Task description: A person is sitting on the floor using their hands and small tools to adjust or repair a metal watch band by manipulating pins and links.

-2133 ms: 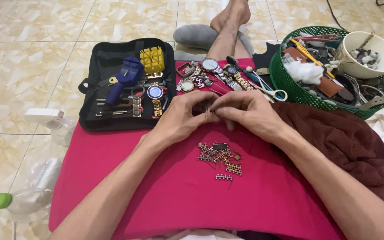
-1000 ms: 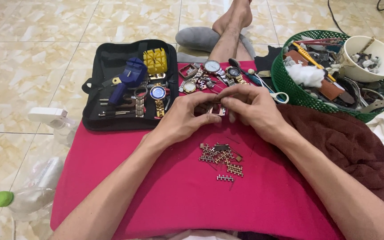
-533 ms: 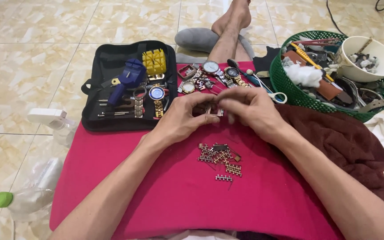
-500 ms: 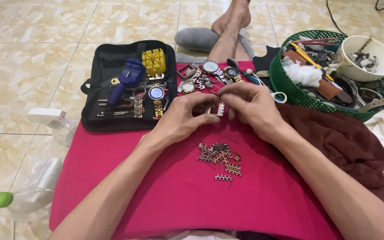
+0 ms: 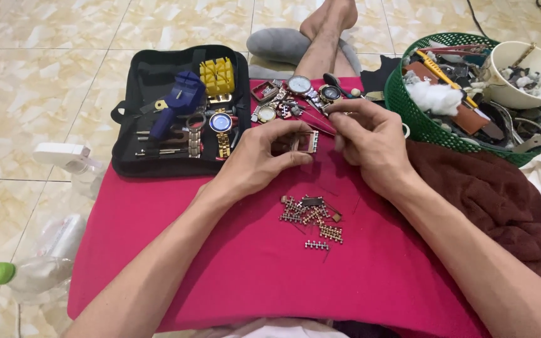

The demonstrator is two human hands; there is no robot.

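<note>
My left hand (image 5: 259, 158) pinches a small metal watch-band piece (image 5: 306, 142) above a red cloth (image 5: 233, 263) spread over my lap. My right hand (image 5: 370, 139) is just to its right, fingertips pinched at a thin pin-like tool next to that piece; the tool is too small to make out. A pile of loose metal band links (image 5: 311, 216) lies on the cloth right below both hands. Several wristwatches (image 5: 298, 94) lie at the cloth's far edge, just beyond my fingers.
An open black tool case (image 5: 180, 106) with a blue tool, a yellow block and watches sits at the left. A green basket (image 5: 471, 94) with tools and a white bowl (image 5: 521, 72) stands at the right. A brown cloth (image 5: 489, 200) lies under my right forearm. A clear spray bottle (image 5: 39, 250) lies on the tiled floor.
My hands, pressed together a moment ago, have drawn slightly apart. The band piece now shows in my left fingers, and my right hand has shifted a little right.
</note>
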